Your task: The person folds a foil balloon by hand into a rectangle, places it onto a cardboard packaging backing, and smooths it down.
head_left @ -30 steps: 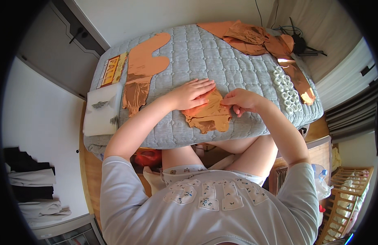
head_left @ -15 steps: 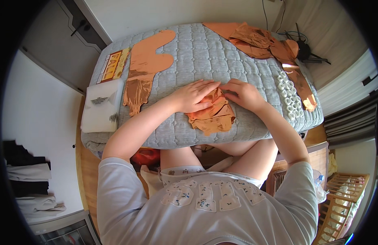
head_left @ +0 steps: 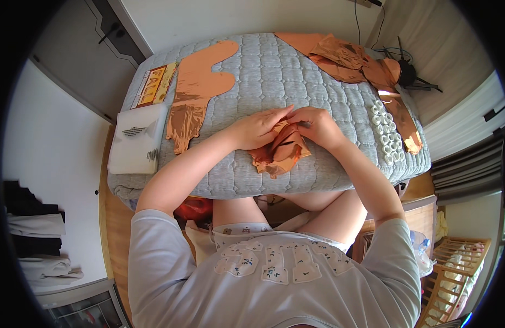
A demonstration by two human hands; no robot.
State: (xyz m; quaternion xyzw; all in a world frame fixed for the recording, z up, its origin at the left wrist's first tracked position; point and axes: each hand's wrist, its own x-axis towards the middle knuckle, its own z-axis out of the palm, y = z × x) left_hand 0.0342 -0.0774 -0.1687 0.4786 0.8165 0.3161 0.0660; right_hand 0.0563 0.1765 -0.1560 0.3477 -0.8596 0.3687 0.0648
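Observation:
A crumpled copper-coloured foil balloon [head_left: 282, 153] lies folded near the front edge of the bed, its lower end loosely bunched. My left hand [head_left: 259, 129] curves around its left side, fingers together and pointing away from me, with foil held against the palm. From the right, my right hand [head_left: 314, 124] pinches the top of the same foil between thumb and bent fingers, close to the left fingertips. Both hands hide the upper part of the balloon.
The quilted grey mattress [head_left: 252, 71] bears another flat foil balloon [head_left: 200, 82] at left and more copper foil [head_left: 340, 57] at back right. A white plastic packet [head_left: 135, 142] and a printed card [head_left: 154, 85] lie at left. Several white ribbon rolls [head_left: 389, 134] sit at right.
My left hand has turned from lying flat on the foil to cupping it. The right hand has shifted slightly left, and the foil's lower part is more crumpled and gathered.

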